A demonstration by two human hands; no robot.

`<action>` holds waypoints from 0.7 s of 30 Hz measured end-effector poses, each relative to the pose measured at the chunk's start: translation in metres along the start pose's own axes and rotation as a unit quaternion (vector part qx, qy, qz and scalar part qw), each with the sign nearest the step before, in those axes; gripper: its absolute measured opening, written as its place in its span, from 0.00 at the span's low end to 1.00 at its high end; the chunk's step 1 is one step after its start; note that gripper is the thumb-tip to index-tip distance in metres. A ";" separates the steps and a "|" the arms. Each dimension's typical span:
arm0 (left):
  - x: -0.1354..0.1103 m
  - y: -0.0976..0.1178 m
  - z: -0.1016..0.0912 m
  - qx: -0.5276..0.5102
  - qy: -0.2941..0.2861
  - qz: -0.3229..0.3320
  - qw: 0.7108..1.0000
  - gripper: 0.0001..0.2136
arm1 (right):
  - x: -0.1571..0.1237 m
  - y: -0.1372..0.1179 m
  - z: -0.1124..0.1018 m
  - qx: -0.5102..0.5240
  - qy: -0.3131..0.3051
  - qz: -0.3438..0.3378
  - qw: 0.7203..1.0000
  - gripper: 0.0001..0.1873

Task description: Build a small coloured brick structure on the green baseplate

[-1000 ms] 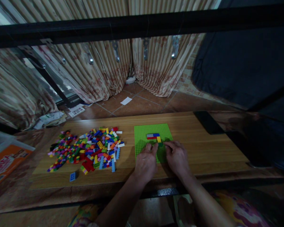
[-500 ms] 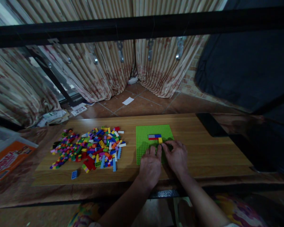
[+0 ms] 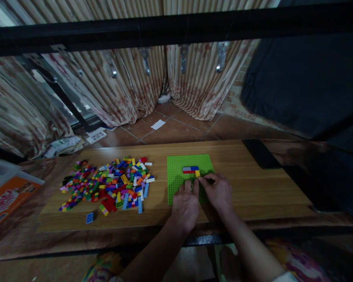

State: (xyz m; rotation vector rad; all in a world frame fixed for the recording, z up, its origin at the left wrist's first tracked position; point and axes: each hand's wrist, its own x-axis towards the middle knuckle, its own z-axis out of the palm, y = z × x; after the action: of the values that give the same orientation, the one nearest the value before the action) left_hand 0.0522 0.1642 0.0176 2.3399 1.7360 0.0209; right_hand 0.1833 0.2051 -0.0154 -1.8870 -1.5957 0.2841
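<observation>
A green baseplate (image 3: pixel 176 166) lies on the wooden table (image 3: pixel 253 188). On it sits a small cluster of grey, blue, red and yellow bricks (image 3: pixel 191 170). My left hand (image 3: pixel 186 203) rests flat on the plate's near part, fingers stretched toward the cluster. My right hand (image 3: pixel 217 191) sits beside it, fingertips pinched together just below the yellow brick; what they press is hidden. A heap of loose coloured bricks (image 3: pixel 108 182) spreads to the left of the plate.
A lone blue brick (image 3: pixel 90 217) lies near the table's front edge. A dark phone (image 3: pixel 260 153) lies at the back right. An orange box (image 3: pixel 6 197) sits far left. A black bar (image 3: pixel 176 29) crosses overhead, curtains behind.
My left hand has slid slightly right and nearer the right hand on the plate. My right fingertips have closed in just below the yellow brick. The view shifted a little.
</observation>
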 end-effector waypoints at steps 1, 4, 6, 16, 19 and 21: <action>0.000 0.000 0.000 -0.005 0.001 0.001 1.000 0.22 | 0.001 0.000 0.000 0.004 -0.005 0.004 1.000 0.15; 0.000 -0.001 -0.002 -0.020 0.000 0.000 1.000 0.23 | 0.004 0.003 0.002 0.021 -0.016 0.009 1.000 0.15; 0.000 -0.001 -0.003 -0.028 -0.001 0.002 1.000 0.23 | 0.007 0.005 0.003 0.030 -0.023 0.007 0.999 0.15; 0.002 -0.009 -0.006 -0.062 -0.001 0.024 0.998 0.25 | 0.017 0.005 -0.001 -0.019 -0.080 0.018 0.996 0.14; 0.002 -0.010 -0.007 -0.065 -0.002 0.018 0.998 0.26 | 0.016 0.003 0.000 -0.033 -0.078 0.015 0.996 0.14; 0.001 -0.009 -0.008 -0.061 -0.002 0.019 0.998 0.26 | 0.015 0.003 0.001 -0.036 -0.067 0.015 0.997 0.15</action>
State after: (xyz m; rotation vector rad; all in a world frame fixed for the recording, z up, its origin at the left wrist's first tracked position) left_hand 0.0429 0.1695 0.0230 2.2835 1.6411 0.1253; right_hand 0.1884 0.2194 -0.0140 -1.9835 -1.6877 0.3777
